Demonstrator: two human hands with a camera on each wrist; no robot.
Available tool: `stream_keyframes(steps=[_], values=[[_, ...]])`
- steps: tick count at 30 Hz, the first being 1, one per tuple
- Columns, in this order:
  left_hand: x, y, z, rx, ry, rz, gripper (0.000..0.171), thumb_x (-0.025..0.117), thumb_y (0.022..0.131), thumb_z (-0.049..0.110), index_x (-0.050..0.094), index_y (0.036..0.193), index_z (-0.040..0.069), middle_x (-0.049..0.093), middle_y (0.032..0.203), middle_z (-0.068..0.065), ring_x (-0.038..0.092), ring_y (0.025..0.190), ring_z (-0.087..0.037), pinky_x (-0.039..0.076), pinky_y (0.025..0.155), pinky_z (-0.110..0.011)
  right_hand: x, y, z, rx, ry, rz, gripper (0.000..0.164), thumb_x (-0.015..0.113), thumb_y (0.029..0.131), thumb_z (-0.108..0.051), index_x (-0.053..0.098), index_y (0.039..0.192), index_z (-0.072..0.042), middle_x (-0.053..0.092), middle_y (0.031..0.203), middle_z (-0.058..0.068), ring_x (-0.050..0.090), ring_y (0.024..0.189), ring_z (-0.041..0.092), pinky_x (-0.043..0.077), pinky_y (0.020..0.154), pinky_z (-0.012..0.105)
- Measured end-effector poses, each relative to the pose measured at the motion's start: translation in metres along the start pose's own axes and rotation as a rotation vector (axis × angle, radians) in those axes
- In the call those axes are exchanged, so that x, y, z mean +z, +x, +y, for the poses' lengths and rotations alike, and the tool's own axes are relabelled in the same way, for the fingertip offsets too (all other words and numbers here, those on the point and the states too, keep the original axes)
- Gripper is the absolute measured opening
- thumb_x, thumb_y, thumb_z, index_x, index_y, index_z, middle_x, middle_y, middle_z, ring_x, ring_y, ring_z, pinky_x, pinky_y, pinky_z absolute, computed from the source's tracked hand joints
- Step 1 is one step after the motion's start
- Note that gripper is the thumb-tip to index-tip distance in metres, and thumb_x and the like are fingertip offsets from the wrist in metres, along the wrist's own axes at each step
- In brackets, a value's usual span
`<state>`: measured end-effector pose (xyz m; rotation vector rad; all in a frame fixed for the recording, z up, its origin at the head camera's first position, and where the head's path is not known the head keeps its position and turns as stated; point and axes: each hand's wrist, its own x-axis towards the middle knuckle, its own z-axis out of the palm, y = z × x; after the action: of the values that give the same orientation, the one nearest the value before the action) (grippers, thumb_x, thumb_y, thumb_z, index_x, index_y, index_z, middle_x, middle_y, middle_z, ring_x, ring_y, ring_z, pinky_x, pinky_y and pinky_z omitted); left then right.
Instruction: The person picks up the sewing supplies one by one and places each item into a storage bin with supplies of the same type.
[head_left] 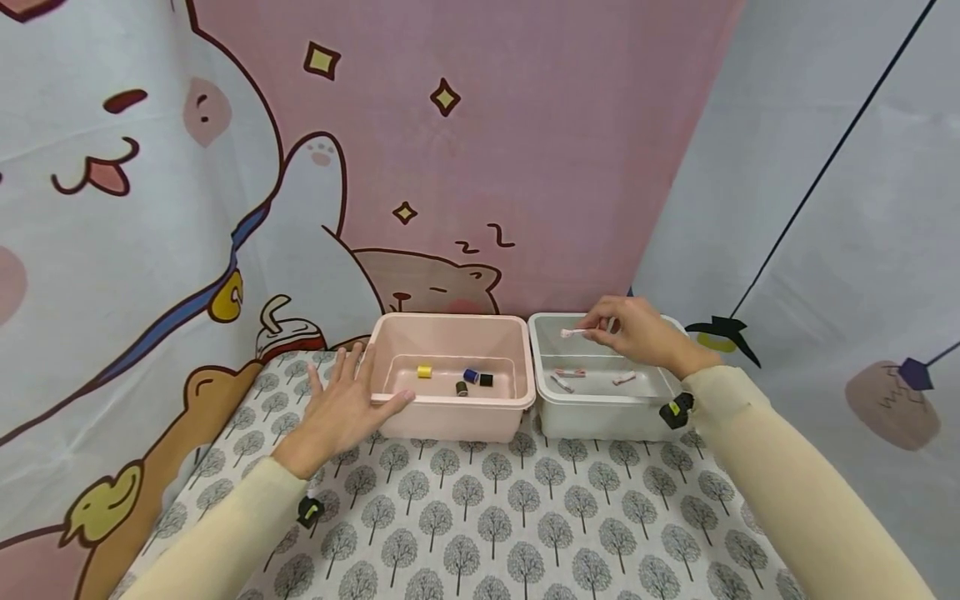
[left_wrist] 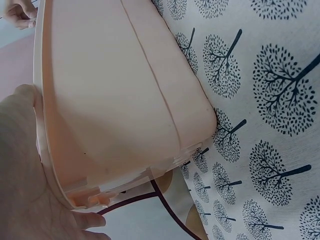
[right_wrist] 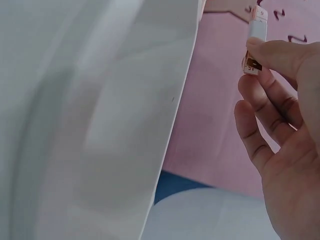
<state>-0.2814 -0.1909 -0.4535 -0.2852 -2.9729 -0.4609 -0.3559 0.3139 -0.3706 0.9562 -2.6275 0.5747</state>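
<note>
My right hand pinches a small folded measuring tape, white and pinkish with printed numbers, between thumb and fingertips. It is held above the pale grey bin. Inside that bin lie a few similar small strips, pink and whitish. My left hand rests at the left end of the pink bin, fingers spread and thumb over the near rim. On the pink bin's floor are a yellow thread spool, a blue spool, a black spool and a dark olive spool.
Both bins stand side by side at the back of a table covered with a tree-print cloth. Directly behind them hangs a cartoon-printed curtain. The bins' raised walls nearly meet in the middle.
</note>
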Motion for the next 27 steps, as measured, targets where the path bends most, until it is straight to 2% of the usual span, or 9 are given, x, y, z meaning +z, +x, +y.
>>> stream_keyframes(steps=[6,10,15,21,23,27], values=[[0.0,-0.001,0.0,0.0,-0.005,-0.003,0.123,0.045,0.107,0.092,0.01,0.188,0.007,0.005,0.195,-0.028,0.002,0.181,-0.057,-0.014,0.135,-0.089,-0.004,0.003,0.02,0.057,0.025,-0.047,0.013,0.086,0.106,-0.005,0.09,0.113,-0.015,0.085,0.106,0.001,0.069,0.087,0.011,0.06,0.074,0.026],[0.0,-0.001,-0.001,-0.002,-0.004,-0.008,0.123,0.044,0.107,0.093,0.01,0.188,0.006,0.004,0.195,-0.028,0.001,0.182,-0.056,-0.015,0.135,-0.088,-0.007,0.007,0.03,0.109,0.039,-0.073,0.011,0.085,0.106,-0.003,0.09,0.114,-0.009,0.086,0.109,0.007,0.069,0.089,0.016,0.056,0.073,0.024],[0.001,0.0,-0.002,-0.003,-0.005,-0.005,0.124,0.043,0.107,0.094,0.011,0.188,0.006,0.005,0.195,-0.027,0.001,0.182,-0.056,-0.015,0.135,-0.088,-0.009,0.011,0.042,0.163,0.02,-0.1,0.01,0.084,0.107,-0.004,0.089,0.115,-0.006,0.086,0.11,0.009,0.072,0.096,0.021,0.058,0.081,0.029],[0.001,0.0,-0.002,-0.002,0.0,-0.003,0.126,0.038,0.105,0.098,0.011,0.188,0.007,0.005,0.195,-0.027,0.001,0.182,-0.055,-0.014,0.135,-0.088,-0.009,0.012,0.054,0.156,-0.012,-0.077,0.008,0.085,0.106,-0.005,0.09,0.112,-0.006,0.087,0.102,0.008,0.075,0.096,0.024,0.063,0.088,0.041],[0.001,0.0,-0.002,-0.001,0.004,0.0,0.126,0.038,0.105,0.098,0.011,0.188,0.007,0.006,0.195,-0.027,0.002,0.182,-0.055,-0.014,0.135,-0.088,-0.009,0.012,0.057,0.162,-0.016,-0.07,0.007,0.085,0.105,-0.005,0.09,0.111,-0.005,0.087,0.101,0.008,0.075,0.095,0.024,0.063,0.087,0.041],[0.0,0.0,-0.002,0.002,0.005,0.002,0.125,0.039,0.106,0.097,0.011,0.188,0.007,0.005,0.195,-0.027,0.002,0.182,-0.055,-0.014,0.135,-0.088,-0.011,0.012,0.059,0.196,-0.016,-0.072,0.008,0.085,0.105,-0.006,0.09,0.112,-0.006,0.088,0.103,0.01,0.073,0.095,0.023,0.06,0.085,0.035]])
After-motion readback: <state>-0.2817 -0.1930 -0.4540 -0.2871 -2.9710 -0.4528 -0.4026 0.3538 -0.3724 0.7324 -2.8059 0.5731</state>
